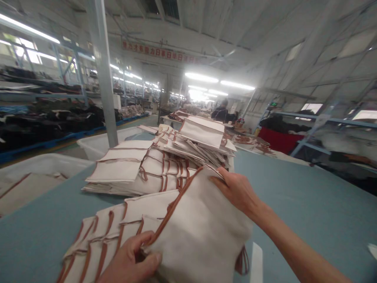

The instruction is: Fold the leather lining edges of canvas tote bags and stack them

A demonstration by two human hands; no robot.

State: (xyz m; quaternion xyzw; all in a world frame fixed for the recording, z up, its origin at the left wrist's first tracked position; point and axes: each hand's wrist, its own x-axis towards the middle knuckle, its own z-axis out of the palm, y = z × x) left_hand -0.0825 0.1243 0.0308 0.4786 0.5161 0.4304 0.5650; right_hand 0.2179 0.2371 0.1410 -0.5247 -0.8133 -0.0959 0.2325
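Observation:
I hold up a cream cloth bag with brown trim along its edge. My left hand pinches its near lower corner, thumb on top. At the far upper corner, my right hand grips the cloth with fingers curled over the edge. Below the bag lies a fanned row of the same bags on the blue table. Further back, a taller heap of such bags rises behind the held one.
White plastic bins stand along the table's left side, beside a grey pillar. Shelves with dark cloth line the left wall. A person works far off at the back. Blue racks and a red bin stand right.

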